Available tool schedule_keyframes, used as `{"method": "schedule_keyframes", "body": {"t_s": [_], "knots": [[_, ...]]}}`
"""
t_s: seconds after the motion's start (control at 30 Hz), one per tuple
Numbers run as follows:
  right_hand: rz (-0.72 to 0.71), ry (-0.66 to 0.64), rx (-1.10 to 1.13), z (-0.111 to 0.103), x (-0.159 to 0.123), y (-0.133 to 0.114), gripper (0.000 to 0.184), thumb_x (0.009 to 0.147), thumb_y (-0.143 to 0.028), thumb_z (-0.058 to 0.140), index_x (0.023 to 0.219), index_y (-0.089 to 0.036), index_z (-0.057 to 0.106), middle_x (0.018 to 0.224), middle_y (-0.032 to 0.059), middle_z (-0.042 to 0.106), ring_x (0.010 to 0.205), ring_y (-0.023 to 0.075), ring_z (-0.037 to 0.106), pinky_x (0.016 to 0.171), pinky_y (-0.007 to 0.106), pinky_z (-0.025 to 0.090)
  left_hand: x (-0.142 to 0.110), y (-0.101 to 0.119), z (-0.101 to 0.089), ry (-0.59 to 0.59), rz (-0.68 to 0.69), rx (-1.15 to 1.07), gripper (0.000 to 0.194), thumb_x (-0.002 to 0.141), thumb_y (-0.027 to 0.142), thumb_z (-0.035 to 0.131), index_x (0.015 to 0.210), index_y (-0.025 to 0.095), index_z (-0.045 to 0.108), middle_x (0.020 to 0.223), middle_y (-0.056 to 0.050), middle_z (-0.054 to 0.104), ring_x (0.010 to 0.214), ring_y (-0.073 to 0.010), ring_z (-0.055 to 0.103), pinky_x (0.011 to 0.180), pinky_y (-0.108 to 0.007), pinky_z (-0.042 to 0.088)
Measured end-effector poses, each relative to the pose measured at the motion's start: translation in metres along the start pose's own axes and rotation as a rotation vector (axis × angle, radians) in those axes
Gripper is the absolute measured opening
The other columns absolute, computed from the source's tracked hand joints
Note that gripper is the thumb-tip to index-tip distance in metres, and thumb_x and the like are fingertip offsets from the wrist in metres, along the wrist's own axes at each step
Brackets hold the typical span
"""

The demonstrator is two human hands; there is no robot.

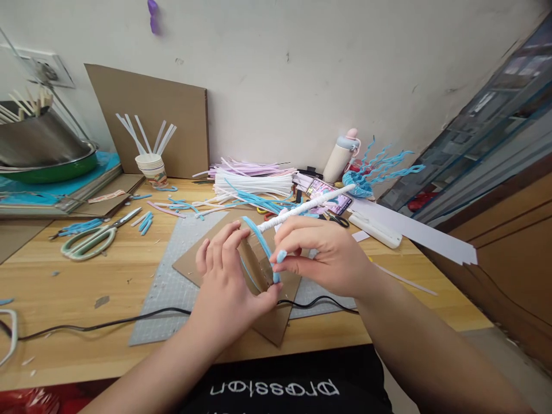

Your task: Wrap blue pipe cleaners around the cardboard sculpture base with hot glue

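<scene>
My left hand (228, 270) is closed around a curved brown cardboard piece (255, 261), its fingers at the far side and the thumb at the near edge. A light blue pipe cleaner (261, 238) runs along that piece's rim. My right hand (321, 253) pinches a short blue pipe cleaner end (282, 256) between thumb and forefinger, right at the rim. Behind the hands a stick wrapped in white (308, 206) slants up to the right; whether it joins the cardboard is hidden. Beneath lies a flat cardboard sheet (276, 333) on a grey cutting mat (155, 310).
Green-handled scissors (88, 244) and blue scraps (146, 223) lie left. White and blue pipe cleaners (259, 183) are heaped behind, near a paper cup (152, 167), phone (330, 195) and bottle (340, 158). A glue gun (375, 229) rests right. A black cable (107, 325) crosses the front.
</scene>
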State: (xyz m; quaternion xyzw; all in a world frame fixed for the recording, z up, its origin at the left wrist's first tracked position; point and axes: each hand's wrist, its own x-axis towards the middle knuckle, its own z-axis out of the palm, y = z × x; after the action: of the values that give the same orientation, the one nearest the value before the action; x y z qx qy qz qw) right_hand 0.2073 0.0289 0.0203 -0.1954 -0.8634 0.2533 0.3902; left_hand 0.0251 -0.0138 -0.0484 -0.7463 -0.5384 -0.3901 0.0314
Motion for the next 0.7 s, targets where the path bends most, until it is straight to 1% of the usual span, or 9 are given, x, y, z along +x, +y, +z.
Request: {"method": "schedule_keyframes", "body": {"t_s": [0.13,0.3,0.37,0.5,0.7], "knots": [[-0.018,0.01,-0.012,-0.001,0.001,0.002,0.006,0.088,-0.017,0.068,0.082,-0.018,0.069,0.081,0.0021,0.064,0.079,0.0143,0.06,0.072,0.029,0.05,0.0,0.001,0.0,0.004,0.004,-0.004,0.082,0.066,0.041,0.074,0.134,0.02,0.033,0.143,-0.02,0.045,0.133,-0.0367,0.043,0.108,-0.06,0.03],[0.007,0.016,-0.011,0.001,0.005,0.008,0.008,0.088,-0.021,0.068,0.082,-0.018,0.07,0.08,0.0027,0.064,0.077,0.0153,0.059,0.062,0.027,0.047,-0.001,0.001,0.0,0.003,0.003,-0.005,0.083,0.066,0.04,0.074,0.135,0.021,0.032,0.143,-0.019,0.044,0.131,-0.0368,0.044,0.107,-0.06,0.031],[0.009,0.014,-0.013,0.002,0.007,0.011,0.007,0.088,-0.021,0.069,0.082,-0.018,0.07,0.081,0.0029,0.064,0.077,0.0152,0.06,0.065,0.029,0.048,-0.002,0.001,0.0,-0.006,0.001,-0.004,0.083,0.067,0.04,0.074,0.135,0.02,0.032,0.144,-0.019,0.044,0.132,-0.0365,0.043,0.108,-0.06,0.03],[0.001,0.001,-0.027,0.003,0.01,0.013,0.005,0.085,-0.016,0.071,0.081,-0.017,0.07,0.083,0.0029,0.066,0.078,0.0154,0.061,0.074,0.031,0.05,-0.003,0.0,0.001,-0.017,-0.005,0.006,0.084,0.066,0.041,0.074,0.136,0.02,0.031,0.145,-0.019,0.043,0.135,-0.0356,0.041,0.111,-0.059,0.025],[0.044,-0.024,-0.049,0.005,0.014,0.015,0.009,0.084,-0.012,0.071,0.077,-0.017,0.068,0.079,0.0024,0.064,0.077,0.0154,0.059,0.071,0.03,0.048,-0.005,0.0,0.002,-0.025,-0.001,0.016,0.085,0.066,0.041,0.073,0.137,0.019,0.031,0.146,-0.019,0.043,0.139,-0.0343,0.038,0.114,-0.057,0.022]]}}
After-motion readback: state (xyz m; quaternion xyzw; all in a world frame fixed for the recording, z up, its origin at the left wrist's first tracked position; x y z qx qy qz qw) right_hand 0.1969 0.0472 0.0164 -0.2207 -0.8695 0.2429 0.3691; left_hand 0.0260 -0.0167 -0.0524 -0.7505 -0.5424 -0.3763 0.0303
